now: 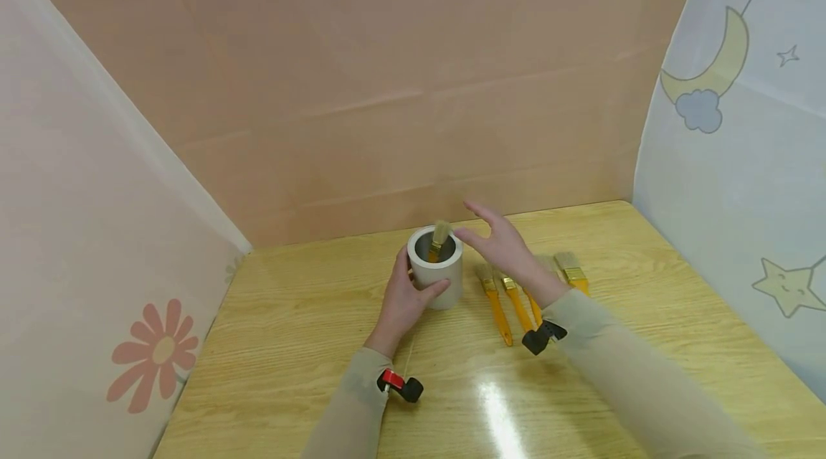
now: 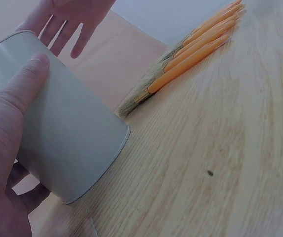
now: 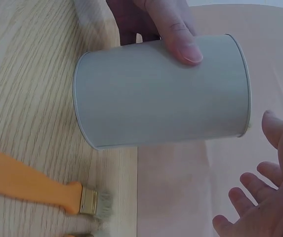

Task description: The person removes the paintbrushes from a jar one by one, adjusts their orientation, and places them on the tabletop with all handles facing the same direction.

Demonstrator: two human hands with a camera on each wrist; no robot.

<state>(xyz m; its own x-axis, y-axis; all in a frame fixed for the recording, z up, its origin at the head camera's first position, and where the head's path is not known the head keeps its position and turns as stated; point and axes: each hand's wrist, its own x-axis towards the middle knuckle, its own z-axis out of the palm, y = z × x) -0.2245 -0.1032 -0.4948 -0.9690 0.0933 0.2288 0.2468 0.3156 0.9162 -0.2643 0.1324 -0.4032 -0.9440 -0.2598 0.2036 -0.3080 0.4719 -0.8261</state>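
Note:
A light grey cylindrical can (image 1: pixel 445 285) stands on the table, and my left hand (image 1: pixel 405 301) grips its side with the thumb across the front. Inside the can a paintbrush (image 1: pixel 440 237) stands bristles up, its lower part hidden by the rim. My right hand (image 1: pixel 503 247) is held just right of the can's mouth, fingers spread and apart, holding nothing. In the right wrist view the right hand's fingers (image 3: pixel 252 187) show beyond the can's top end. Several paintbrushes (image 1: pixel 497 308) with orange handles lie side by side under the right forearm, partly hidden by it.
The wooden table (image 1: pixel 290 330) reaches back to a plain pinkish-brown cloth backdrop (image 1: pixel 387 86). Patterned cloth hangs on the left (image 1: pixel 77 229) and right sides (image 1: pixel 761 179). A small dark spot (image 2: pixel 210 173) marks the tabletop in the left wrist view.

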